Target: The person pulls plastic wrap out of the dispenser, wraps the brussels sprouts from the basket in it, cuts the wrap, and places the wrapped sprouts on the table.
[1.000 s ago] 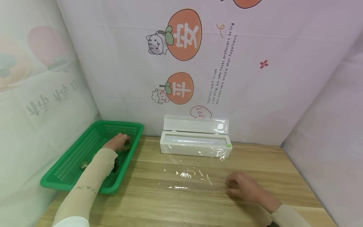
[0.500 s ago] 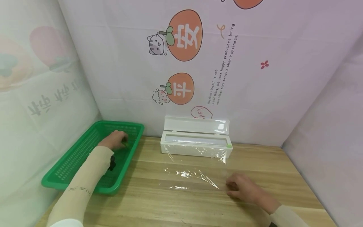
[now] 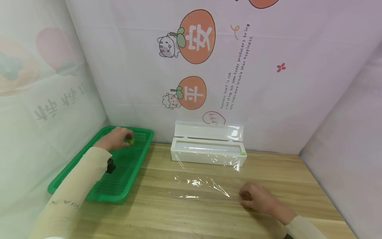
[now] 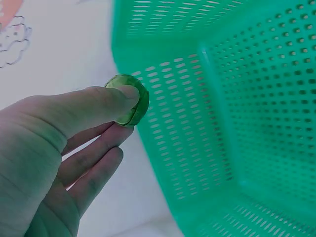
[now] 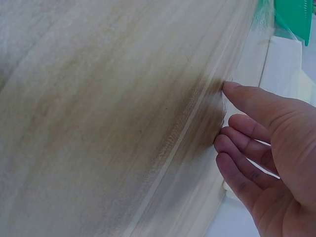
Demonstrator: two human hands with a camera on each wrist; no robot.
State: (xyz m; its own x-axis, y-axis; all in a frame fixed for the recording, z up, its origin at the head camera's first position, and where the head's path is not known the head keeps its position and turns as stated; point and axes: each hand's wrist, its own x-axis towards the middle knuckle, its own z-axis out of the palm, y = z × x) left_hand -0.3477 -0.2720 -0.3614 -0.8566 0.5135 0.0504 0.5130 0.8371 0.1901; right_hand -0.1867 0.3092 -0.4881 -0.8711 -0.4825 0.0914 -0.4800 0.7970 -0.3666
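Observation:
My left hand (image 3: 114, 137) pinches a small round green Brussels sprout (image 4: 132, 101) between thumb and fingertips. In the head view it is over the far part of the green plastic basket (image 3: 131, 186), and the left wrist view shows the sprout beside the basket's slotted wall. My right hand (image 3: 258, 199) rests on the table near the right front corner of a sheet of clear cling film (image 3: 195, 182). Its fingers are loosely bent, with thumb and fingertips apart at the film's edge (image 5: 224, 111). The film runs forward from a white dispenser box (image 3: 206, 157) with its lid raised.
The wooden table (image 3: 167, 219) carries the basket at left and the dispenser at the back. White printed cloth walls (image 3: 143, 86) close in the back and both sides. A small green piece (image 3: 243, 153) sits at the dispenser's right end.
My left hand has risen and moved left and away from the basket's floor with the Brussels sprout. The film's right side has creased a little. My right hand stays nearly still.

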